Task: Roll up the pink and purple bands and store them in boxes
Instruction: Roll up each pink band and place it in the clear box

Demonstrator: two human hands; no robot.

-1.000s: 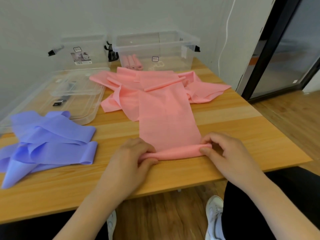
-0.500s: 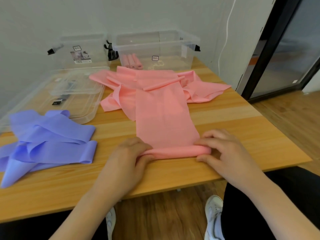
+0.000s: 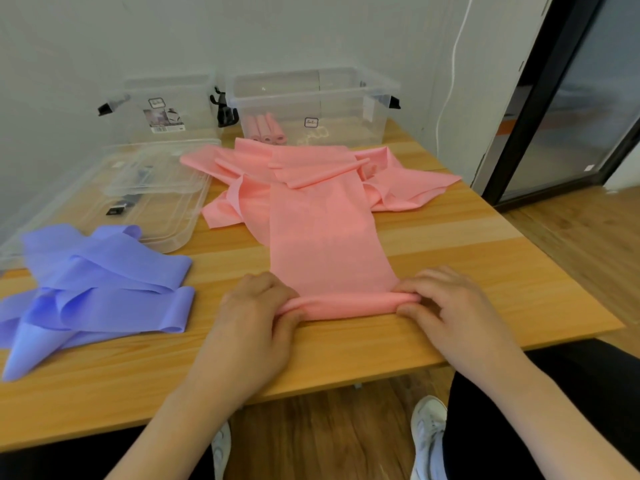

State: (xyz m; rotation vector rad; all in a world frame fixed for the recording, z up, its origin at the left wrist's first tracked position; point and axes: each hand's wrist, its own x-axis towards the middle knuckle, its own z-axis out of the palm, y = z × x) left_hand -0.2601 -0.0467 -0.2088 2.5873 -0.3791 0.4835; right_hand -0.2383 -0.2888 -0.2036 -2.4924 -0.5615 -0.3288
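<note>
Pinching the roll (image 3: 346, 304) at each end, my left hand (image 3: 254, 318) and right hand (image 3: 450, 306) keep it even. The pink band (image 3: 325, 237) lies flat ahead so it feeds straight.

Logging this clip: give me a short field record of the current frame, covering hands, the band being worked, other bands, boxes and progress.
left hand: grips the left end of the pink roll
right hand: pinches the right end
pink band: near end rolled, rest flat toward the loose pink pile
purple bands: unrolled heap, left side of table
right box: open, holds finished pink rolls
left box: no bands visible
lids: lying on the table
</note>
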